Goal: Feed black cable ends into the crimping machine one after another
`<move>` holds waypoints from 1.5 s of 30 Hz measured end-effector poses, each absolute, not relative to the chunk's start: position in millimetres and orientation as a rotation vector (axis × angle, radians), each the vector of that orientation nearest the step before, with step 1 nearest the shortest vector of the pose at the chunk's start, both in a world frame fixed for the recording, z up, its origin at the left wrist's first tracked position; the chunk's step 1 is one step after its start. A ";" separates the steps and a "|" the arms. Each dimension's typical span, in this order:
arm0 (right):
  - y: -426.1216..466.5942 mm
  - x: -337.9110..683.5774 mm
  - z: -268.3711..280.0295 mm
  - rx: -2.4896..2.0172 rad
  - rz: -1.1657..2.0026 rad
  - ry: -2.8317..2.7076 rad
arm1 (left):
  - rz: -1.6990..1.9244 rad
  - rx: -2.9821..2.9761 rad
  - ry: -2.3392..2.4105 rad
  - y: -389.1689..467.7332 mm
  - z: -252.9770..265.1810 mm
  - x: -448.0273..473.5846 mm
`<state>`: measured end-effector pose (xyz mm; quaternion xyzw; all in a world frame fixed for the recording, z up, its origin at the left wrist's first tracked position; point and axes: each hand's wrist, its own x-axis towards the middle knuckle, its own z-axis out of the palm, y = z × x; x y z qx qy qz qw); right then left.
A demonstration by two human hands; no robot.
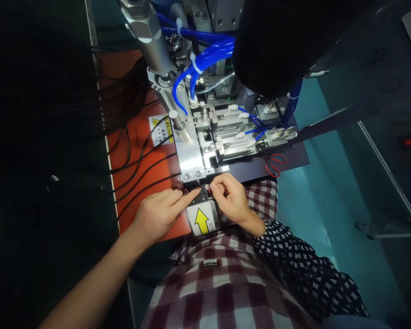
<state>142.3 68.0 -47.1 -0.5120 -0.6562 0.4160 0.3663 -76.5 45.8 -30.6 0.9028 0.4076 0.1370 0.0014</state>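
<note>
My left hand (pixel 159 212) reaches in from the left with its index finger stretched out and the other fingers curled. That fingertip touches the front of the machine, beside a small silver-and-red part (pixel 207 188). My right hand (pixel 231 198) is closed in a pinch at the right side of this part; its exact kind is too small to tell. Both hands meet at the dark track (pixel 201 198) in front of the metal block (pixel 191 160). Just below lies a white label with a yellow arrow (pixel 201 221).
Pneumatic cylinders (pixel 234 146) with blue hoses (pixel 212 55) stand behind the hands. Red-handled scissors (pixel 276 164) lie to the right on the dark plate. Black cables (pixel 147 183) cross the orange-red surface (pixel 123 155) at left, near a warning label (pixel 160 130). A large black shape hangs overhead.
</note>
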 end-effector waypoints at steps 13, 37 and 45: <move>68.7 148.6 -53.9 -1.491 1.210 -1.520 | 0.510 2.760 1.294 45.6 -33.3 -77.1; 74.8 141.4 -58.0 -1.400 1.495 -1.141 | 0.570 2.883 1.256 46.4 -28.3 -76.1; 71.3 140.0 -55.8 -1.406 1.422 -1.320 | 0.554 2.877 1.263 48.2 -25.5 -74.7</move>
